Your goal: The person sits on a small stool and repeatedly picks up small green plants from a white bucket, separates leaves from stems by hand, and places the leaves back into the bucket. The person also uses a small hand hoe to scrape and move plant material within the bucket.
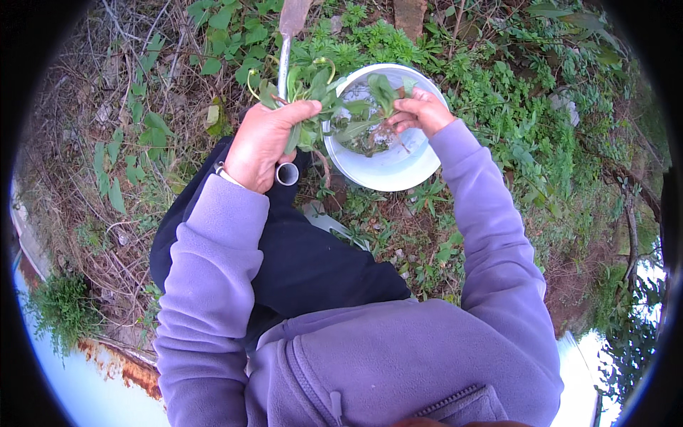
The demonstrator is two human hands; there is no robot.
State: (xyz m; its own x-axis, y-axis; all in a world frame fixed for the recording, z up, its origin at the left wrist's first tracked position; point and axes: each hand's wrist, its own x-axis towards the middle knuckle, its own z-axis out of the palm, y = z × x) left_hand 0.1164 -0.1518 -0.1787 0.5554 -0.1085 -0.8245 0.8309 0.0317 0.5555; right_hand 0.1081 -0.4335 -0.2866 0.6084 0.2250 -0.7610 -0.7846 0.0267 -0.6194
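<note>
My left hand (pixel 257 144) is closed around a bunch of leafy green plants (pixel 313 89), with some curled stems bearing drooping buds. The same grip also takes in a digging tool (pixel 284 67); its rusty flat blade points away from me, and its hollow tube end shows below my palm. Over a white bucket (pixel 388 178), my right hand (pixel 425 114) pinches a small leafy plant (pixel 383 92) near its base, where thin brownish roots or stalks hang. Inside the bucket lie some greens, partly hidden behind the plant.
Low green weeds (pixel 377 43) grow around the bucket, and dry twigs and vines (pixel 92 185) cover the ground at left. A brick-like piece (pixel 410 18) lies beyond the bucket. My dark-trousered leg (pixel 320 263) is bent close to it. Thin branches (pixel 629 235) stand at far right.
</note>
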